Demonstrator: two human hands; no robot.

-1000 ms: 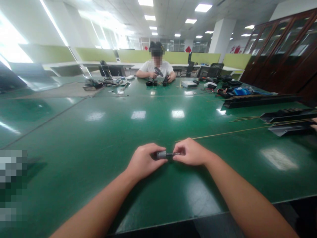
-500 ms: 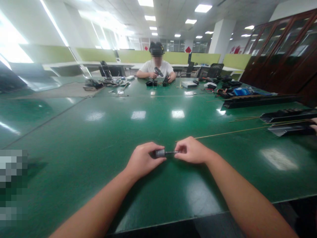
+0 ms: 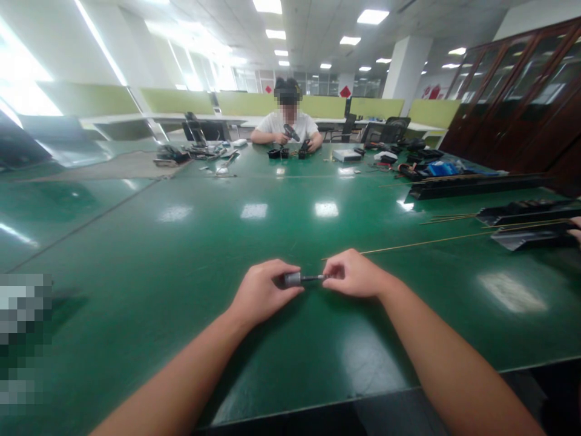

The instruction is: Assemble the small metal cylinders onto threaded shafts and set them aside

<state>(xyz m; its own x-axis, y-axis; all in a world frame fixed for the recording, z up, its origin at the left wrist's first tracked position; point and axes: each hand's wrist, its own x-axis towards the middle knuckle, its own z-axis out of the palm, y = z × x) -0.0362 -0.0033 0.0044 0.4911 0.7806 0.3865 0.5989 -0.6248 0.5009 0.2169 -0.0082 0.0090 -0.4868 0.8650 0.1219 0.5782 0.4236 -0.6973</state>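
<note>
My left hand (image 3: 263, 293) is closed around a short grey cylinder (image 3: 293, 279), thumb and fingers on opposite sides. From its right end a thin dark shaft (image 3: 311, 278) runs level to my right hand (image 3: 349, 275). The thumb and fingertips of that hand pinch the shaft's far end, where a small silvery part (image 3: 321, 277) shows. What the right fingers cover is hidden. Both hands are low over the green table (image 3: 218, 242). Behind my right hand lies a long thin brass-coloured rod (image 3: 408, 244).
Across the table a person (image 3: 287, 124) holds a power drill (image 3: 291, 132) among black parts. Black metal channels (image 3: 521, 236) with thin rods lie at the right, another person's hand (image 3: 575, 229) beside them. Tools and parts (image 3: 222, 151) clutter the far left side. A pixelated object (image 3: 22, 309) is at the near left.
My right hand has shifted slightly right, and a little more of the shaft shows between the hands. My left hand is almost where it was.
</note>
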